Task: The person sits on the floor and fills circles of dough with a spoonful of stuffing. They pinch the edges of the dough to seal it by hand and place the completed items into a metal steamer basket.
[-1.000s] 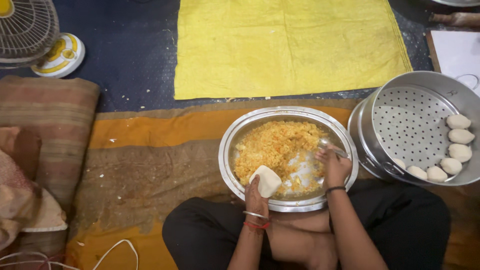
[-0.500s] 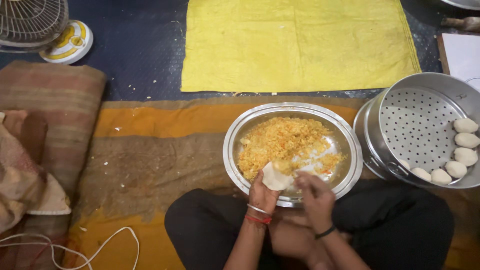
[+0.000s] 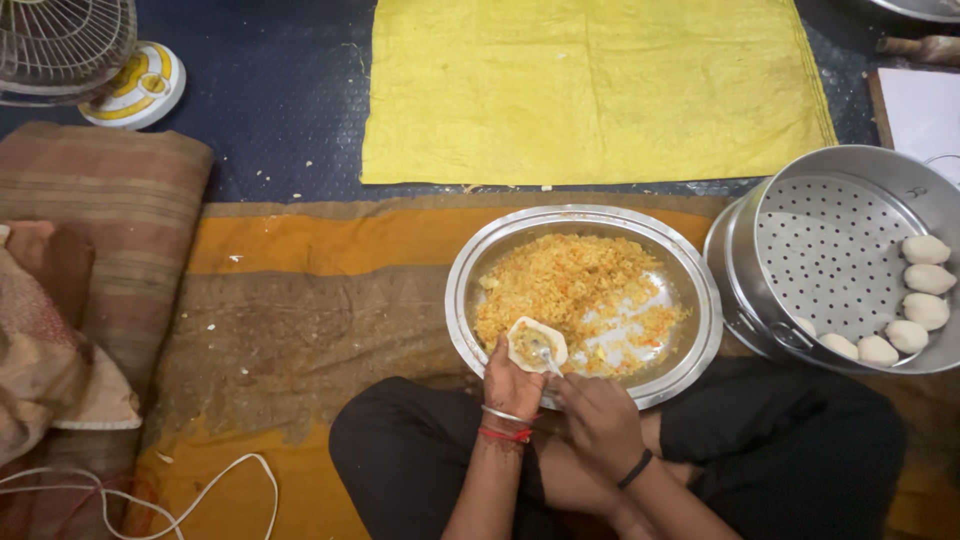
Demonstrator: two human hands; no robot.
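I am counting one round dough wrapper (image 3: pixel 536 342), one spoon (image 3: pixel 546 356), one steel plate (image 3: pixel 694 345) and one perforated steamer tray (image 3: pixel 850 190). Seven white dumplings (image 3: pixel 926 249) are lying along the tray's right and lower rim, some touching their neighbours; the smallest one at the lower left is partly hidden by the rim.

My left hand (image 3: pixel 512 382) is cupping the wrapper from below, fingers curled up around its edge, so the wrapper is sitting in the palm just over the near rim of the plate. A little orange-yellow filling is already lying in its middle. My right hand (image 3: pixel 598 420) is pinching the handle of the spoon between thumb and fingertips, and the bowl of the spoon is resting on the wrapper.

The plate is holding a heap of orange-yellow filling (image 3: pixel 560 280), thick at the left and back and scraped thin at the right, where bare metal is showing. The steamer tray is standing just beside the plate on the right, nested in a second steel pan.

A yellow cloth (image 3: pixel 590 90) is spreading beyond the plate, an orange mat (image 3: pixel 300 245) is lying under it, a fan base (image 3: pixel 135 85) is standing at the far left, and a white cable (image 3: pixel 200 495) is curling near my left knee.
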